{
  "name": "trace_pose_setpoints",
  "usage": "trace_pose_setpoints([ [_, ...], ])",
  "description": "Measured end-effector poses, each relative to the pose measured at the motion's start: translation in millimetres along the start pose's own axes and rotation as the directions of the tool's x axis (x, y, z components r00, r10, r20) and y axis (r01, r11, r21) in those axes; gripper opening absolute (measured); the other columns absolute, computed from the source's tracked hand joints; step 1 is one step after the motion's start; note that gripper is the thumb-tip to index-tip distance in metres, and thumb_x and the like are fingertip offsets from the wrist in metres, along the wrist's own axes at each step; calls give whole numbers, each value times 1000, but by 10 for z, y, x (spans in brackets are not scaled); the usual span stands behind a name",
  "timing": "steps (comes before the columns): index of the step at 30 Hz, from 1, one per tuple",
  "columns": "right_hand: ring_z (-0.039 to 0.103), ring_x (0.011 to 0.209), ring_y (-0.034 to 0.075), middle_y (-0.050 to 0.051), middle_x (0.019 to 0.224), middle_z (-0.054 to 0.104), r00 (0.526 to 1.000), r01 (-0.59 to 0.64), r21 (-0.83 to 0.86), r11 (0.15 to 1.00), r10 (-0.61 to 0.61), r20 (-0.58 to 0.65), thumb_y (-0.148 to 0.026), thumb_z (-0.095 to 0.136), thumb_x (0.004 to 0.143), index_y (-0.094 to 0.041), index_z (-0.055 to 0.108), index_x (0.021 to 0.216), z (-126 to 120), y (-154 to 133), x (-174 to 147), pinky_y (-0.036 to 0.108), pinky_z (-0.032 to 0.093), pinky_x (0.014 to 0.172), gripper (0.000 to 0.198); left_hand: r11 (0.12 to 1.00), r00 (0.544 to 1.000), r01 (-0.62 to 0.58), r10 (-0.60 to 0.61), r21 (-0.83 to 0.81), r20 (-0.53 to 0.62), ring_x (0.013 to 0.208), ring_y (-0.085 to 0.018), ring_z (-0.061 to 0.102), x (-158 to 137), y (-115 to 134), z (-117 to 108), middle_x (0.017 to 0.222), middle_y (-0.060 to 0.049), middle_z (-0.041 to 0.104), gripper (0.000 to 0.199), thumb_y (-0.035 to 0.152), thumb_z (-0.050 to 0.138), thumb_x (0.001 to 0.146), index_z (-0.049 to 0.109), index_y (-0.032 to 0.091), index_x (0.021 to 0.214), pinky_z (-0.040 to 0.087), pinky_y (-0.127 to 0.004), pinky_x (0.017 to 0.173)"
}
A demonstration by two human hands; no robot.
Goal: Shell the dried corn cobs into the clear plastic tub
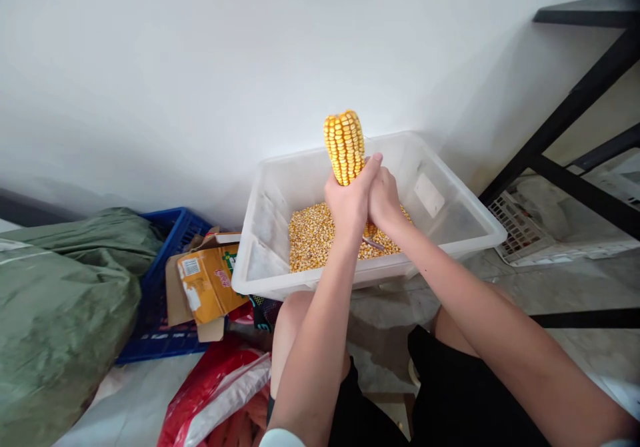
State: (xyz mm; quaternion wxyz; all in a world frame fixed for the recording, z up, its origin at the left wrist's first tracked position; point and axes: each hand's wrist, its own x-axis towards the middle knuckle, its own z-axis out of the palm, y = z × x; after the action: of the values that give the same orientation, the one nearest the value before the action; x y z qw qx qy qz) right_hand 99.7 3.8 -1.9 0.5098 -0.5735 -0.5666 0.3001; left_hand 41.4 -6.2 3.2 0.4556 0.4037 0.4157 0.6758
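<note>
Up it stands, the corn cob, tilted above loose kernels in the tub, left grip wrapped round its lower part; right grip sits alongside, its hold too hidden to tell. It should be stiff, light, knobbly, best held mid-length. Forearms reach forward, converging.

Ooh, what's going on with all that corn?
A person has an ear of corn sticking up out of their left grip, with the right grip right up against the left one. Both are over a see-through plastic tub with loose kernels in it. The ear's top part is covered in yellow kernels. What the right grip holds can't be seen clearly.
</note>
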Motion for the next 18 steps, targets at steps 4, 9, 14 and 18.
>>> trace_pose_setpoints([
  [4, 59, 67, 23, 11, 66, 63, 1000, 19, -76, 997, -20, -12, -44, 33, 94, -22, 53, 61, -2, -9, -3, 36, 43, 65, 45, 999, 998, 43, -44, -24, -37, 73, -17, 61, 17, -45, -21, 82, -6, 65, 39, 50, 81, 65, 65, 17, 78, 50, -30, 67],
  [9, 60, 68, 24, 12, 63, 62, 998, 34, -58, 998, -36, -47, -46, 32, 94, -22, 50, 57, 29, -7, 20, 38, 45, 67, 48, 1000, 995, -4, 3, -10, -96, 69, -16, 59, 6, -73, -25, 75, -3, 61, 38, 50, 79, 65, 63, 17, 72, 48, -29, 63],
  [14, 61, 70, 25, 10, 62, 60, 997, 2, -20, 1000, -4, -77, -46, 35, 92, -22, 49, 57, 55, 12, 44, 38, 46, 67, 45, 998, 989, 0, 10, 64, -151, 68, -16, 58, 35, -67, -20, 71, -3, 58, 34, 46, 80, 65, 59, 19, 66, 45, -29, 59],
  [18, 60, 69, 24, 9, 61, 58, 996, -22, -1, 1000, 22, -86, -45, 36, 90, -21, 50, 58, 66, 30, 59, 37, 46, 64, 43, 996, 987, 64, -53, 68, -150, 76, -20, 61, 64, -53, -26, 73, -4, 62, 34, 44, 81, 62, 60, 19, 69, 48, -30, 62],
])
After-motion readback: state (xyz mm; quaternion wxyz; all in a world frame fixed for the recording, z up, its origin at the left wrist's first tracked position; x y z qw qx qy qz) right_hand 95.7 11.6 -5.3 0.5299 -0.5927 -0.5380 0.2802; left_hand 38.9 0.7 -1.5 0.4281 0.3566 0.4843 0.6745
